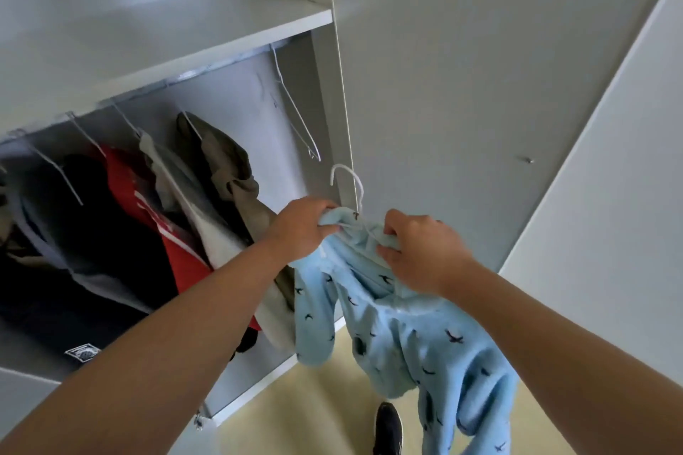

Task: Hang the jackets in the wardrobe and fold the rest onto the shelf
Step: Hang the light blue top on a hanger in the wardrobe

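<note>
Open rail (229,61) room up-left of the fingers (325,222), between olive jacket (221,166) and empty hanger (295,111); wardrobe side panel (343,103) just beyond.

You face a white wardrobe shelf (207,29) with nothing visible on its top. Under it a rail (192,76) carries a bare wire hanger (299,114) and hung jackets (155,218). Below, pale floor (325,414) carries your shoe (388,425).

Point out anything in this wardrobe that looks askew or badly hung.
The olive-brown jacket is bunched and twisted on its hanger, slumping to one side rather than hanging flat. An empty white wire hanger hangs tilted on the rail at the right end.
</note>
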